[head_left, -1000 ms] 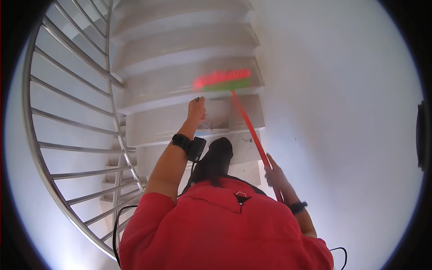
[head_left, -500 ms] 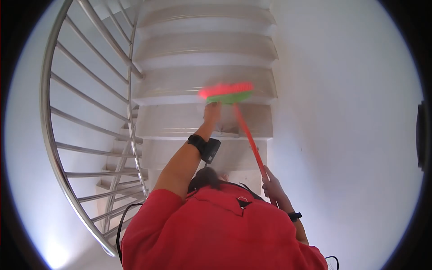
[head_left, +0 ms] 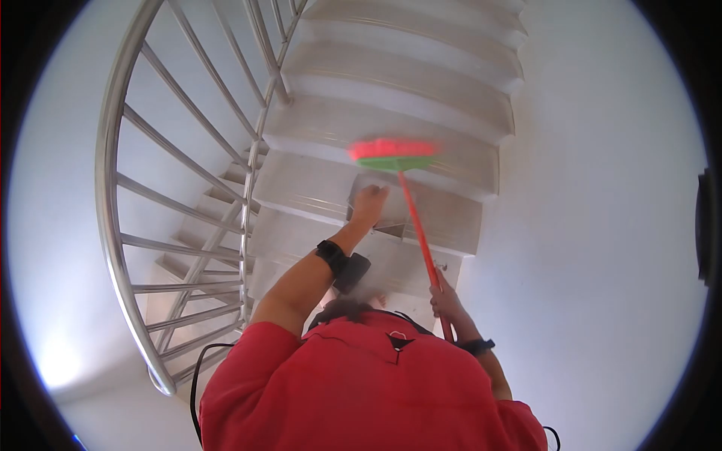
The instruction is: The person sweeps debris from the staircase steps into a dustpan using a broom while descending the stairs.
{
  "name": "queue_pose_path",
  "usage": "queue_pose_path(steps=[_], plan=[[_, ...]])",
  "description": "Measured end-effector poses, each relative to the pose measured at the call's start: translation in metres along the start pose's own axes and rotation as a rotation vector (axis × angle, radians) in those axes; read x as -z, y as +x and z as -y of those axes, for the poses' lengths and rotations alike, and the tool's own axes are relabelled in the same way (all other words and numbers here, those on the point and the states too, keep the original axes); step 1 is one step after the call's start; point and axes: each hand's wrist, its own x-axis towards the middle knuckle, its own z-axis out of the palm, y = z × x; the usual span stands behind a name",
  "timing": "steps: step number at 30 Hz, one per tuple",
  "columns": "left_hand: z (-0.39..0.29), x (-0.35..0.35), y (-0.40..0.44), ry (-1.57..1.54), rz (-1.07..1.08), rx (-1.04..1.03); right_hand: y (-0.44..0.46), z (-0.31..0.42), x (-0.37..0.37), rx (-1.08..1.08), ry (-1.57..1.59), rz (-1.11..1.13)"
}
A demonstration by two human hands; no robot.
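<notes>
My right hand (head_left: 445,301) is wrapped round the red handle of a broom (head_left: 421,233). The broom's head, with a green base and pink-red bristles, is blurred and turned bristles-up in the view, over a stair. Left of the handle, my left hand (head_left: 368,204) is closed at a grey dustpan (head_left: 391,228), which shows around and below the fist. My fingers hide its grip, and its outline is faint against the steps. A gap lies between my left hand and the broom head.
Pale stairs (head_left: 398,79) rise ahead. A metal railing (head_left: 113,188) curves along the left, with lower steps visible through its bars. A white wall (head_left: 587,210) stands on the right. A dark box (head_left: 352,273) hangs by my left wristband.
The stairs and railing have shifted right and tilted in view. The broom head has moved slightly right, and my left hand now sits lower and farther from it, with more of the dustpan showing.
</notes>
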Motion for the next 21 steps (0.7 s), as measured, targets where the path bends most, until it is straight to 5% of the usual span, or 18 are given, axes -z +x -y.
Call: queue_pose_path(steps=[2, 8, 13, 21], plan=[[0.023, 0.013, -0.002, 0.114, 0.001, -0.291, -0.023, 0.012, -0.013, -0.031, 0.019, 0.064], [0.043, 0.062, 0.007, -0.315, 0.07, 0.228, 0.009, 0.048, -0.032, 0.073, -0.015, 0.007], [0.052, 0.104, 0.004, -0.259, 0.016, 0.041, 0.068, 0.093, -0.072, 0.114, -0.008, 0.021], [0.054, 0.182, -0.052, -0.356, 0.093, 0.356, 0.011, 0.086, -0.095, 0.037, -0.332, 0.158]])
